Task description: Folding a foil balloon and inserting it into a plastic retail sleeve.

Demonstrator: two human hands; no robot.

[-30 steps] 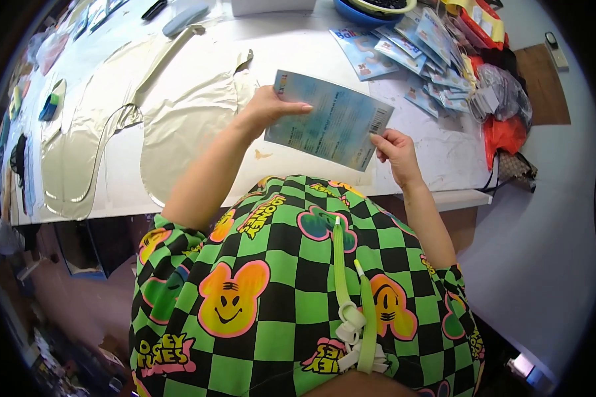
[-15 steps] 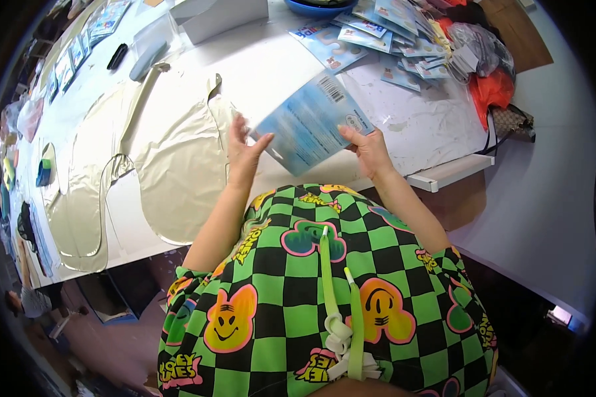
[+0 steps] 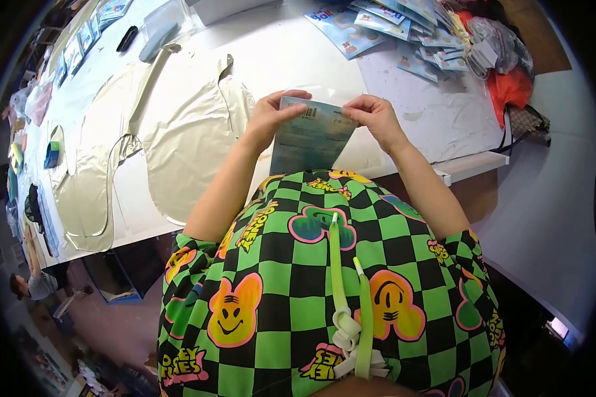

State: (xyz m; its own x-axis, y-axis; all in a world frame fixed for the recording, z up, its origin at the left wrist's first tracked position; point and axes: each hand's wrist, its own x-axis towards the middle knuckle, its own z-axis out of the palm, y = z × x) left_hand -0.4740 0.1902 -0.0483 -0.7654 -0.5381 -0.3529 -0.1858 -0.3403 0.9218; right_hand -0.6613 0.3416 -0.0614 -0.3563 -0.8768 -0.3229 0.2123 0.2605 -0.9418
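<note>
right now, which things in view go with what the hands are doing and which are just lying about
In the job:
- blue packet, gripped by the left hand and right hand
- probably the pile of similar packets

Seemingly just lying about:
- pale gold foil shape
- red plastic bag
- patterned bag

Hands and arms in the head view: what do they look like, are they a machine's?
No, a person's: the left hand and right hand are bare, without visible gloves or cables. The forearms are bare too. The short sleeves are green-and-black checked, printed with pink-edged cartoon shapes.
</note>
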